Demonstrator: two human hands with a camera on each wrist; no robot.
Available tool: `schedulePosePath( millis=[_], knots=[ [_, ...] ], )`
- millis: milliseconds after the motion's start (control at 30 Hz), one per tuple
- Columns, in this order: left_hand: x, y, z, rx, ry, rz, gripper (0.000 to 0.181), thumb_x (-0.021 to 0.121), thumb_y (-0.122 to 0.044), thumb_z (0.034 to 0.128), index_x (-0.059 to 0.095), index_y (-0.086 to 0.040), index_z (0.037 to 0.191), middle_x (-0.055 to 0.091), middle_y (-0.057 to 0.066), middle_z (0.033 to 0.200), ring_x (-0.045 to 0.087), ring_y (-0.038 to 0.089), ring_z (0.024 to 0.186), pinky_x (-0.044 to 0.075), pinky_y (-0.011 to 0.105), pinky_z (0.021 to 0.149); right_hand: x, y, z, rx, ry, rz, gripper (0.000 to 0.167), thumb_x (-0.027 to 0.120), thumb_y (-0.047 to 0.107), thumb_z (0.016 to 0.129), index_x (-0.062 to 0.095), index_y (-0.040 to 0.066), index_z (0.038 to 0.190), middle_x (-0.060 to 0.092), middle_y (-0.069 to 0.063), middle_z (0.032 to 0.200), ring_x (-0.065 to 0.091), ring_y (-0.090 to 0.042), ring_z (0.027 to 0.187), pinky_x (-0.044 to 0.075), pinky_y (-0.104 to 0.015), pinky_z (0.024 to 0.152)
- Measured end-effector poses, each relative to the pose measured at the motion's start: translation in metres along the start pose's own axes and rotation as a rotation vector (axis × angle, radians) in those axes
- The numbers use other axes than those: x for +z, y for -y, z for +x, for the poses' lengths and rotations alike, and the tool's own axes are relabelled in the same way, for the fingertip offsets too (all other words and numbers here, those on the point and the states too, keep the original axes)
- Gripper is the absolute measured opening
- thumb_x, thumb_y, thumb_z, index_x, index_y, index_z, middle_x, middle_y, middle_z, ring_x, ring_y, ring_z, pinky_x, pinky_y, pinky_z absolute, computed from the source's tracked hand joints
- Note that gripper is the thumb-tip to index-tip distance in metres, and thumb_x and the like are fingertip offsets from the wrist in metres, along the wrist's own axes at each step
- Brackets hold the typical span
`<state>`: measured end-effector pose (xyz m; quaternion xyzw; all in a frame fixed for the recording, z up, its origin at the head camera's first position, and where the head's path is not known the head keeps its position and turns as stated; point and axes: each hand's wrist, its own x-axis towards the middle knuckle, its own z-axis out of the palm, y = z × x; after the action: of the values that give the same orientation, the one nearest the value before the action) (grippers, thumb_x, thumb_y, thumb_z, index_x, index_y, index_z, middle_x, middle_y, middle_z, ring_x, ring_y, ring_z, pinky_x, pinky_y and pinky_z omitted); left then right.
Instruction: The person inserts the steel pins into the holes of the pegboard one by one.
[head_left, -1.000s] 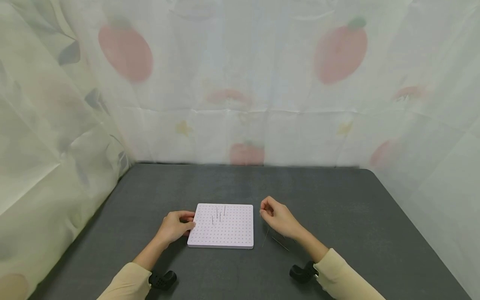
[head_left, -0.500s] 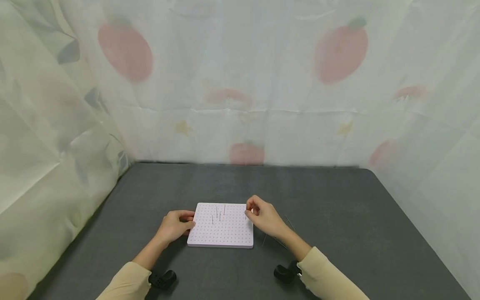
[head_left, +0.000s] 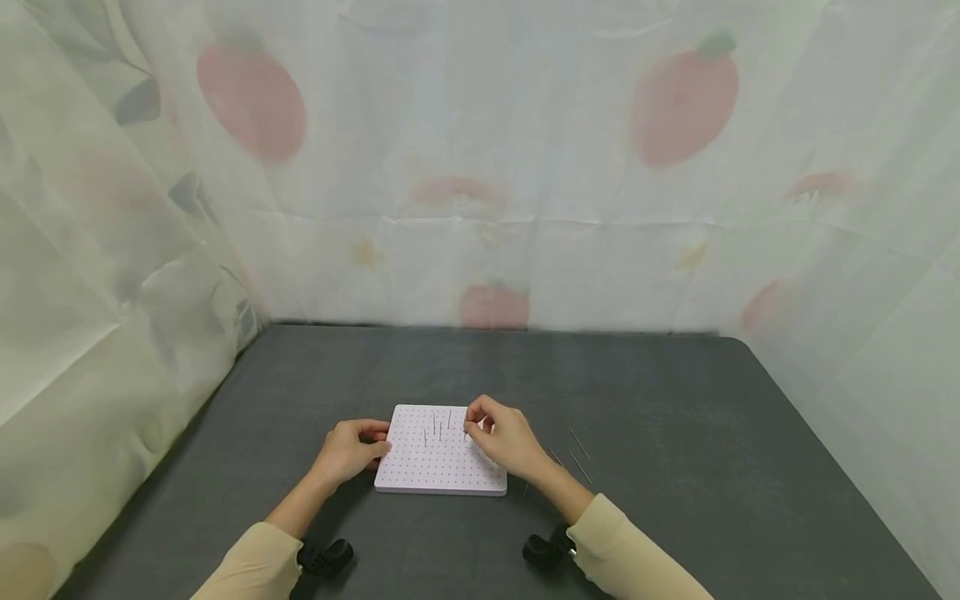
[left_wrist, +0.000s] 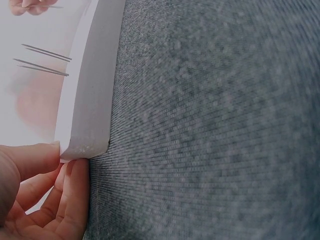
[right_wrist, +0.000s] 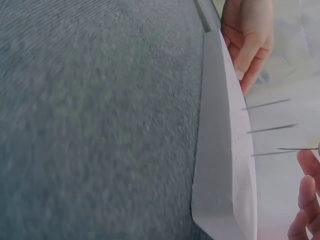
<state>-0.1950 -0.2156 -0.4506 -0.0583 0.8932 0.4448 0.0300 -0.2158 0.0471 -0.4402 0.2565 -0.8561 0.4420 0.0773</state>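
Shifted left since the earlier frame, the right hand (head_left: 506, 437) now pinches a thin pin (right_wrist: 297, 148) over the white perforated board (head_left: 442, 475).
Head view: the left hand (head_left: 347, 454) grips the board's left edge on the dark counter (head_left: 375, 358); four standing pins (head_left: 440, 432) rise from it, and loose pins (head_left: 580, 467) lie to its right. Left wrist view: thumb and fingers hold the board's rim. Right wrist view: the pinched pin's tip shows near three of the standing pins.
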Motion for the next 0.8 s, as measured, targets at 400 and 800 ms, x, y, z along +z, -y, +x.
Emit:
schedulePosePath(
  millis=[400, 800],
  knots=[
    [0.001, 0.000, -0.001, 0.004, 0.002, -0.004, 0.035, 0.068, -0.002, 0.0847, 0.066, 0.006, 0.119, 0.068, 0.016, 0.100, 0.066, 0.014, 0.076, 0.062, 0.031, 0.065, 0.021, 0.009, 0.001, -0.094, -0.042, -0.133, 0.011, 0.070, 0.008, 0.084, 0.062, 0.015, 0.083, 0.070, 0.002, 0.076, 0.046, 0.001, 0.062, 0.033, -0.010, 0.055],
    [0.003, -0.001, 0.000, 0.005, -0.003, -0.012, 0.035, 0.068, -0.001, 0.0843, 0.066, 0.006, 0.119, 0.068, 0.016, 0.099, 0.066, 0.013, 0.075, 0.062, 0.029, 0.064, 0.031, 0.010, 0.003, -0.102, 0.010, -0.231, 0.005, 0.067, 0.015, 0.088, 0.065, 0.019, 0.087, 0.070, 0.007, 0.077, 0.045, 0.003, 0.064, 0.032, -0.010, 0.057]
  ],
)
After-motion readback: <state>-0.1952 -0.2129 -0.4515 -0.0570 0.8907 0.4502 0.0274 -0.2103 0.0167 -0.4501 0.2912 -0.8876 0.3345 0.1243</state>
